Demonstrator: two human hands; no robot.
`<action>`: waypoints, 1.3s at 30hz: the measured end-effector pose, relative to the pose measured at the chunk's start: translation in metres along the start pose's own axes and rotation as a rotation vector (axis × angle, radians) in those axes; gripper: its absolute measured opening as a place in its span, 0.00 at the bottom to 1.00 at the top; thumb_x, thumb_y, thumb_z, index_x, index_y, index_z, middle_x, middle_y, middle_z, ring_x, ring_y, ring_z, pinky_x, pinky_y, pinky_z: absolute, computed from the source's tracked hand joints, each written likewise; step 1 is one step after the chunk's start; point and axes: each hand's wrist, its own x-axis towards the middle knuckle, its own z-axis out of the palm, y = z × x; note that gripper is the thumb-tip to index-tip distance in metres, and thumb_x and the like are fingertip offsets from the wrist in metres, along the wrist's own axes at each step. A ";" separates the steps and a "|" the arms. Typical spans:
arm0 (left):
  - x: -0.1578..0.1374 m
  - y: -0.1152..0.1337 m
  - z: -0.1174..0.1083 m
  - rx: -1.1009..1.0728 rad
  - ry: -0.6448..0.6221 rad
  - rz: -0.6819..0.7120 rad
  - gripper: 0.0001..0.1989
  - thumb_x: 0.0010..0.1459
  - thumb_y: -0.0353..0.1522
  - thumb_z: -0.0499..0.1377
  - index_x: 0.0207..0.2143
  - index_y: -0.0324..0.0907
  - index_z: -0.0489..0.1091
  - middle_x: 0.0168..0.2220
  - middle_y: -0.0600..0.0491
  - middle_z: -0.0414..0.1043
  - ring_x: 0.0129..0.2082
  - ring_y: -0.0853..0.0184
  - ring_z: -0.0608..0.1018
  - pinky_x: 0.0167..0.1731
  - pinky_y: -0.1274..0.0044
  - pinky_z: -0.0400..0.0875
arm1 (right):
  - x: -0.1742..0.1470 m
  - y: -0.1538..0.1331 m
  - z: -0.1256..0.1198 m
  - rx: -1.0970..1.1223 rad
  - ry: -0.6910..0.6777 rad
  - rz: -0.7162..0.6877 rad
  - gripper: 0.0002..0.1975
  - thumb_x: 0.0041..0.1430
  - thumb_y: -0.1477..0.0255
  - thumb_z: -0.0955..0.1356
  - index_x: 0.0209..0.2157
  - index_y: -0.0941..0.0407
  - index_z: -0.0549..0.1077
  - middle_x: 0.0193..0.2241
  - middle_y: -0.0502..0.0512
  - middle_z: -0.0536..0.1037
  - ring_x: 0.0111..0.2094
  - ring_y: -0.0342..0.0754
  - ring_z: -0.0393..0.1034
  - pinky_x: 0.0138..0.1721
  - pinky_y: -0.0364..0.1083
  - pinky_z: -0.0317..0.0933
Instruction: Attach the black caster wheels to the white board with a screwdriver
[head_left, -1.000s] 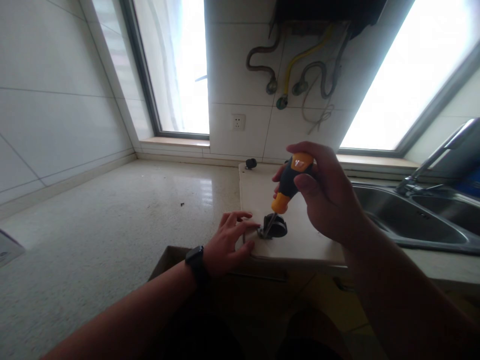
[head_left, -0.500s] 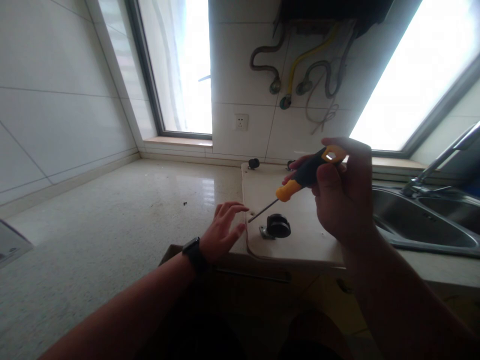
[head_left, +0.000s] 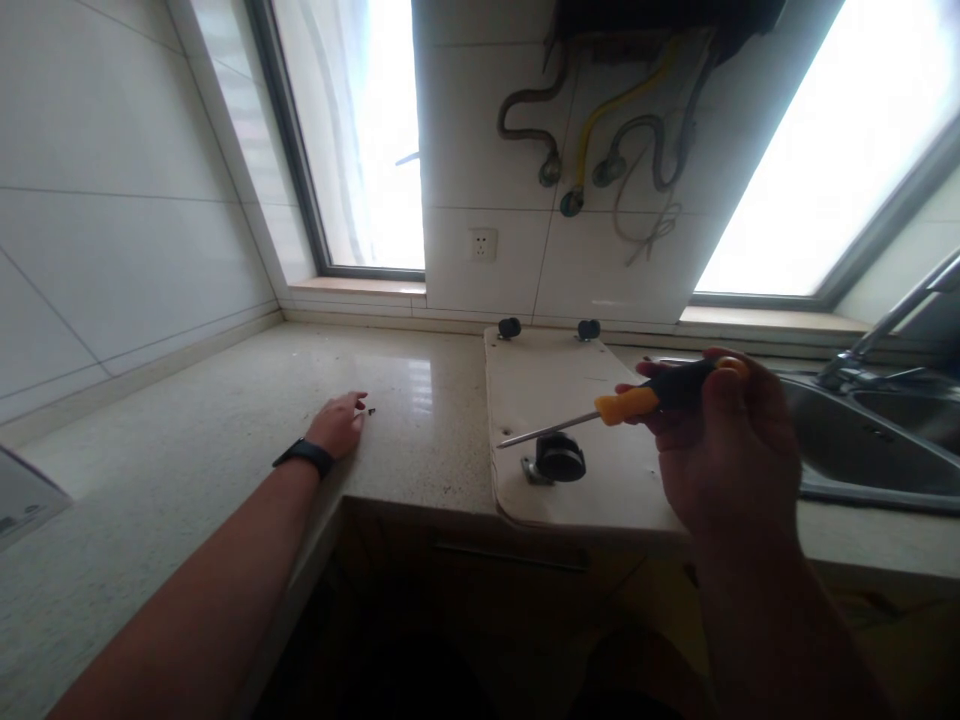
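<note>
My right hand [head_left: 739, 450] is wrapped round the yellow-and-black handle of a screwdriver [head_left: 660, 390]. Its shaft points left over a white board [head_left: 555, 380], with the tip near the board's left edge. A black caster wheel [head_left: 561, 457] with a metal plate sits on the board just under the shaft. Two more casters, a left one [head_left: 509, 327] and a right one [head_left: 589, 329], are at the board's far edge. My left hand [head_left: 339, 424], wearing a black watch, reaches over the counter with fingers apart, beside some tiny dark pieces [head_left: 371, 410], perhaps screws.
The speckled counter [head_left: 427, 440] runs left to a tiled wall. On the right is a steel sink [head_left: 832, 430] with a faucet [head_left: 885, 330]. Hoses [head_left: 592, 120] and a socket [head_left: 483, 244] are on the back wall. A white box [head_left: 30, 495] stands at far left.
My left hand has left the board's edge and moved left to the tiny dark pieces. My right hand has shifted right and down, bringing the screwdriver to a flatter angle.
</note>
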 end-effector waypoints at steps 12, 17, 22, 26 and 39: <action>0.005 -0.013 0.011 0.124 -0.046 -0.010 0.15 0.62 0.39 0.55 0.42 0.47 0.81 0.48 0.47 0.79 0.52 0.54 0.77 0.60 0.63 0.67 | -0.026 -0.014 -0.018 -0.054 0.152 0.041 0.08 0.61 0.63 0.71 0.42 0.46 0.79 0.32 0.52 0.83 0.32 0.56 0.83 0.25 0.51 0.80; 0.005 -0.014 0.008 0.102 -0.054 -0.020 0.14 0.61 0.38 0.56 0.42 0.46 0.80 0.46 0.46 0.81 0.49 0.54 0.78 0.58 0.64 0.70 | -0.033 -0.017 -0.018 -0.062 0.184 0.097 0.08 0.62 0.63 0.72 0.43 0.47 0.77 0.32 0.52 0.84 0.34 0.54 0.83 0.27 0.51 0.80; 0.004 -0.013 0.005 0.043 -0.053 -0.037 0.16 0.60 0.38 0.56 0.45 0.44 0.79 0.45 0.47 0.82 0.44 0.56 0.81 0.52 0.67 0.73 | -0.037 -0.017 -0.021 -0.054 0.173 0.104 0.10 0.63 0.61 0.71 0.44 0.49 0.75 0.32 0.51 0.84 0.34 0.52 0.83 0.27 0.50 0.79; 0.002 -0.012 0.001 -0.024 -0.039 -0.087 0.18 0.58 0.38 0.58 0.47 0.43 0.79 0.40 0.48 0.83 0.40 0.57 0.83 0.49 0.67 0.75 | -0.040 -0.018 -0.021 -0.086 0.162 0.081 0.09 0.65 0.63 0.70 0.45 0.49 0.74 0.33 0.51 0.84 0.35 0.52 0.83 0.26 0.48 0.78; -0.002 0.066 -0.022 -0.561 -0.041 0.002 0.22 0.59 0.37 0.62 0.54 0.38 0.72 0.48 0.45 0.82 0.47 0.61 0.83 0.54 0.64 0.77 | -0.043 -0.018 -0.019 -0.047 0.230 0.094 0.12 0.62 0.62 0.72 0.45 0.49 0.72 0.33 0.54 0.85 0.37 0.55 0.83 0.28 0.53 0.79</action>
